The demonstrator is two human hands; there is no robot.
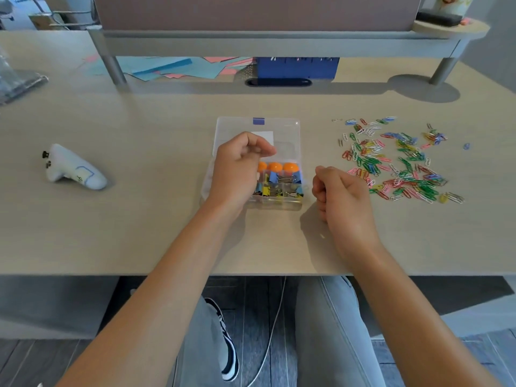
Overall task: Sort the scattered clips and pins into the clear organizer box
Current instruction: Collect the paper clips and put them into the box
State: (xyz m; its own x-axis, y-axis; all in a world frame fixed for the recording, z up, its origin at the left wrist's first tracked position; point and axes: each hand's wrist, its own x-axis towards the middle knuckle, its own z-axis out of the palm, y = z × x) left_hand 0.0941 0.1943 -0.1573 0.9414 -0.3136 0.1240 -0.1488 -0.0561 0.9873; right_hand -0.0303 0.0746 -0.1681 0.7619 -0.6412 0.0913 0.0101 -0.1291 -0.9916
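The clear organizer box (290,203) lies open at the middle of the desk, its lid (284,127) folded back. Inside are orange round pins (275,166) and blue and yellow binder clips (282,188). My left hand (237,170) hovers over the box's left half with fingers curled and fingertips pinched; whether it holds anything I cannot tell. My right hand (339,195) is a closed fist just right of the box, nothing visible in it. A wide scatter of coloured paper clips (396,160) lies to the right of that hand.
A white pouch with two dark clips (74,169) lies at the left. A raised shelf (279,41) spans the back, with coloured paper sheets (167,67) and a blue box (296,67) under it. The desk's front edge (167,273) is near my elbows.
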